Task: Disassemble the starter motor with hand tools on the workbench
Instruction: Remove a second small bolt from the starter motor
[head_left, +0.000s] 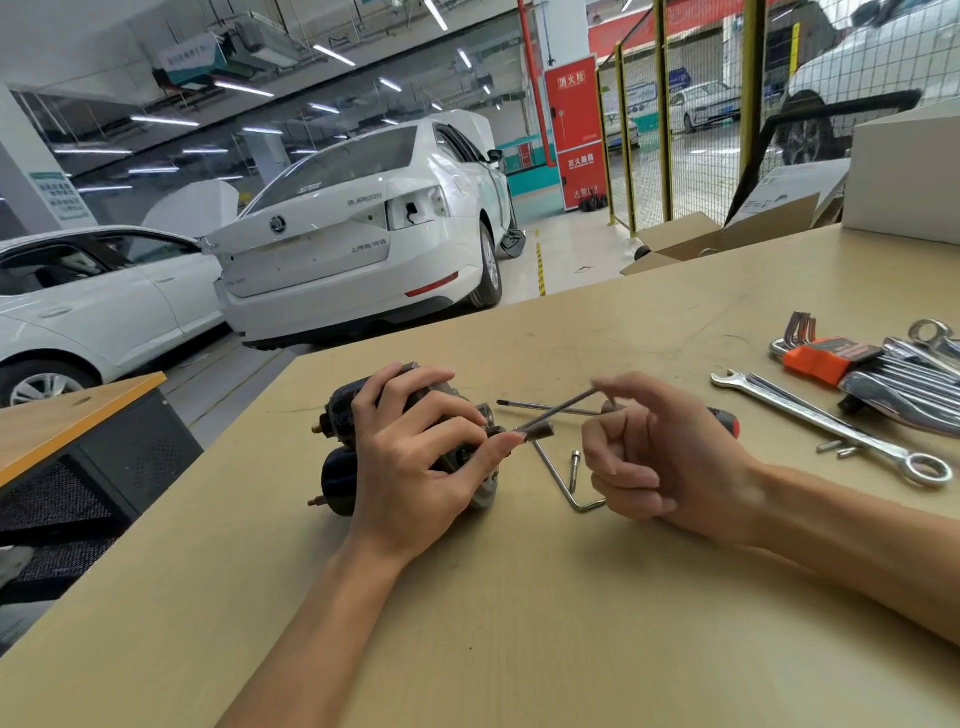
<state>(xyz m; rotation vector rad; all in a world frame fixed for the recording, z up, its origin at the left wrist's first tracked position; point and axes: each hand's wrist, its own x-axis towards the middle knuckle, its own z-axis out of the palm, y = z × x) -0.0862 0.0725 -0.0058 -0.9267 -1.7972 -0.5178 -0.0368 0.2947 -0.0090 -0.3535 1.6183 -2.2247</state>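
Starter motor (343, 415) lies on its side on the counter (519, 597), near the left edge, terminals pointing left. Left hand (415, 467) grips it from above, fingers curled over the housing, index fingertip at the socket end of a thin driver shaft (558, 410). Right hand (660, 457) pinches the shaft's upper end with thumb and index, other fingers curled. Loose bolt (574, 467) and bent hex key (566, 486) lie between the hands. Screwdriver (545, 408) behind. Combination wrench (826, 428) and orange hex key set (826, 358) toward the right edge.
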